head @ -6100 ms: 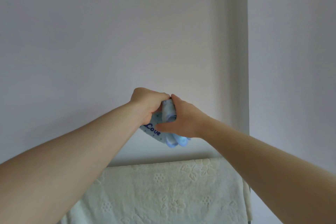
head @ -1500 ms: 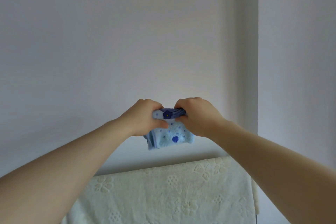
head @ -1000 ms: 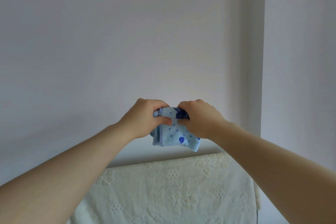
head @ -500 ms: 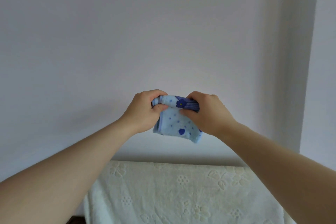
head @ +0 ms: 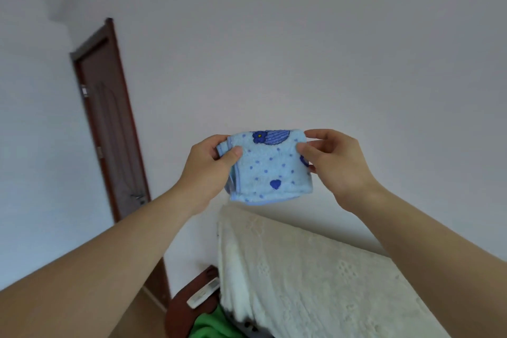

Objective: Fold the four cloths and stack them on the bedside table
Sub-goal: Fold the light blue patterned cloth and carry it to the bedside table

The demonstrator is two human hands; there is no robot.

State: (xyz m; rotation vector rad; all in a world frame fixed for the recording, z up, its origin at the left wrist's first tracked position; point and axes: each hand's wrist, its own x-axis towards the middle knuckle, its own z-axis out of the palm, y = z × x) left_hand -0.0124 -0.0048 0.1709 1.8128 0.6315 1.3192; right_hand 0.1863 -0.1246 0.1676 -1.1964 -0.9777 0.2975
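Note:
A small light-blue cloth [head: 270, 167] with dark blue dots, a heart and a flower hangs folded in the air in front of the wall. My left hand [head: 211, 164] pinches its left edge between thumb and fingers. My right hand [head: 333, 162] pinches its right edge. The dark wooden bedside table [head: 192, 291] shows at the bottom, left of the bed, with a green cloth [head: 208, 324] lying on it.
A cream embossed cover [head: 315, 277] drapes the bed's headboard below my hands. A white remote [head: 203, 293] lies on the bedside table. A dark brown door [head: 112, 123] stands at the left.
The view has swung left and tilted, bringing the door and bedside table into sight. My hands have moved apart, so the folded blue cloth now hangs flat and wider between them.

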